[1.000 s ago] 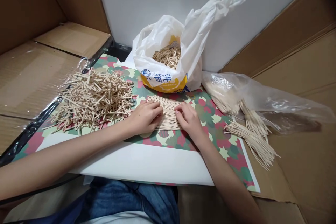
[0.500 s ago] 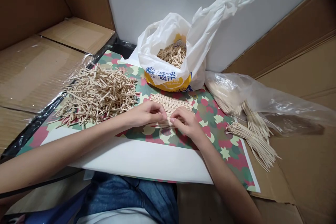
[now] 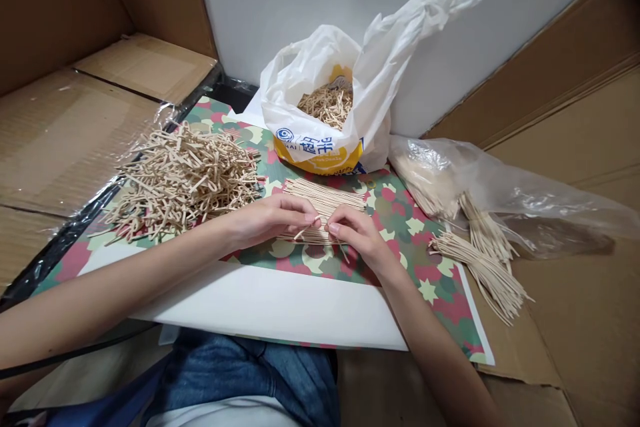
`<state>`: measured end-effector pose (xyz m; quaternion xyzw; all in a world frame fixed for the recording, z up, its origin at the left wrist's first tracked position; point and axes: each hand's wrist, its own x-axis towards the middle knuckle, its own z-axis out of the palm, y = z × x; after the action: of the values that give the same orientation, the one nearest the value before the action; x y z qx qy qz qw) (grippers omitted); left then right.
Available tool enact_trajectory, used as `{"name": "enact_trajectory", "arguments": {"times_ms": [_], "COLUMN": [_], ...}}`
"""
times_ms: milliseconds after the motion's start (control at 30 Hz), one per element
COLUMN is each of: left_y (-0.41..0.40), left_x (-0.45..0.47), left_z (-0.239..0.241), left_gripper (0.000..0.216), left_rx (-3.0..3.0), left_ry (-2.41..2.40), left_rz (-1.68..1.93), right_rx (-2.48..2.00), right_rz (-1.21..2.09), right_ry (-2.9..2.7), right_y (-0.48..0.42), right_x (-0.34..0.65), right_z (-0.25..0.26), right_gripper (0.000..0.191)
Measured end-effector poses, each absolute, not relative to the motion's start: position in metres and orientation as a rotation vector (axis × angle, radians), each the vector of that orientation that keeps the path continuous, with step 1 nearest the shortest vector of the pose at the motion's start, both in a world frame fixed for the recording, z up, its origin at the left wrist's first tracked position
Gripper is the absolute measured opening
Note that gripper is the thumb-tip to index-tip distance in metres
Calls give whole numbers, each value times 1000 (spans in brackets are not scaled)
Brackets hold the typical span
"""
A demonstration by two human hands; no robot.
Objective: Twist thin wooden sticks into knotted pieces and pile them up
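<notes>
A plain pale wall (image 3: 280, 0) rises behind the workspace, with large brown cardboard panels at either side, the left ones (image 3: 85, 133) partly covered in clear wrap. Between them lies a broad sheet printed in green, maroon and cream camouflage (image 3: 395, 293), with a blank white paper strip (image 3: 270, 307) along its near edge. A white plastic bag with blue and yellow print (image 3: 375, 93) stands at the far side, short pale and brownish pieces (image 3: 327, 107) visible inside. To its right sprawls a translucent plastic bag (image 3: 485, 173), and on the left is a loose heap of bent, cream-coloured strips (image 3: 190, 180). Near the right edge, two fan-shaped bundles of straight pale sticks (image 3: 483, 273) lie together, one partly over the other.

A flat row of straight cream sticks (image 3: 325, 193) rests on the sheet, just in front of the white bag. Over its near part, the left hand (image 3: 285, 217) and right hand (image 3: 357, 233) face each other, fingertips close together. Thumb and forefinger of each pinch a thin pale strand (image 3: 299, 235) — one end pokes out below the left fingers, another hangs below the right. Whether it is one piece or two is unclear.
</notes>
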<state>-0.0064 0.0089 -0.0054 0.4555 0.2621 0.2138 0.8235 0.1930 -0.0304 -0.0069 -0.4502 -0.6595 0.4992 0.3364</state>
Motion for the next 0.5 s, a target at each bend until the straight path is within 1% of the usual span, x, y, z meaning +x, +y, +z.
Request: {"name": "enact_trajectory", "arguments": {"times_ms": [200,367,500], "left_y": [3,-1,-3], "left_x": [-1,4,6], "left_z": [-6,-10,-11], "left_gripper": [21,15,14], "left_rx": [1126,1070,995], "left_ry": [514,518,509], "left_rz": [605,621,644], "right_rx": [-1125,-1134,-1118], "right_rz": [1345,1427,1488], "right_ry": [-1665,-1620,-1540], "right_y": [-32,-34,-36], "right_x": [187,182,180], "right_z": [-10,-11,-10], "right_gripper": [10,10,11]}}
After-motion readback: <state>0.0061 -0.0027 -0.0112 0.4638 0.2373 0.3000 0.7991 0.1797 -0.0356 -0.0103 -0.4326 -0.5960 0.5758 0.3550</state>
